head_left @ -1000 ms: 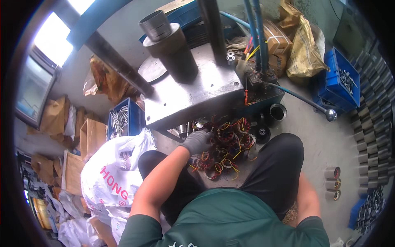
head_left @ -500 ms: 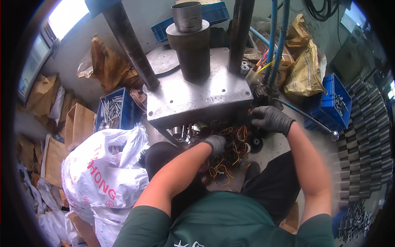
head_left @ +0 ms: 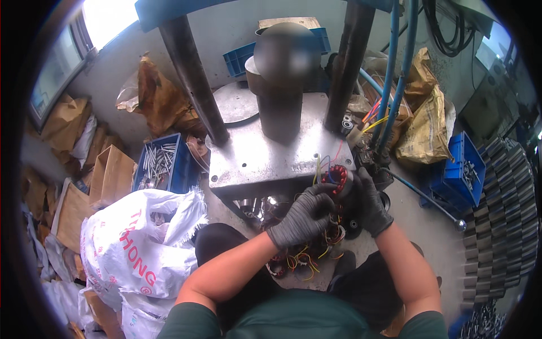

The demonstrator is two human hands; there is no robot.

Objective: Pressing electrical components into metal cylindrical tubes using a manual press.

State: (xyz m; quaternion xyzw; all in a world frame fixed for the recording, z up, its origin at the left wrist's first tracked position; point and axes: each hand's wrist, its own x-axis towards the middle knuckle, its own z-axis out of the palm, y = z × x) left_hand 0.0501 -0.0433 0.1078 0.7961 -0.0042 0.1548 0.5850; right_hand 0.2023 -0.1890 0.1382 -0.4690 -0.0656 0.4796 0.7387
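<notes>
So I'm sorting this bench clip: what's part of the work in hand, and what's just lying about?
In hand:
left hand
right hand
wound coil
press plate
coil pile

Lying about:
white sack
blue crate
crate of rods

A workshop: steel press (head_left: 276, 152), crates of metal parts (head_left: 161, 164).

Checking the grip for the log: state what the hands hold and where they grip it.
Both gloved hands hold one wound stator with red windings and trailing wires: the left hand at its near-left rim, the right hand around its right side.
</notes>
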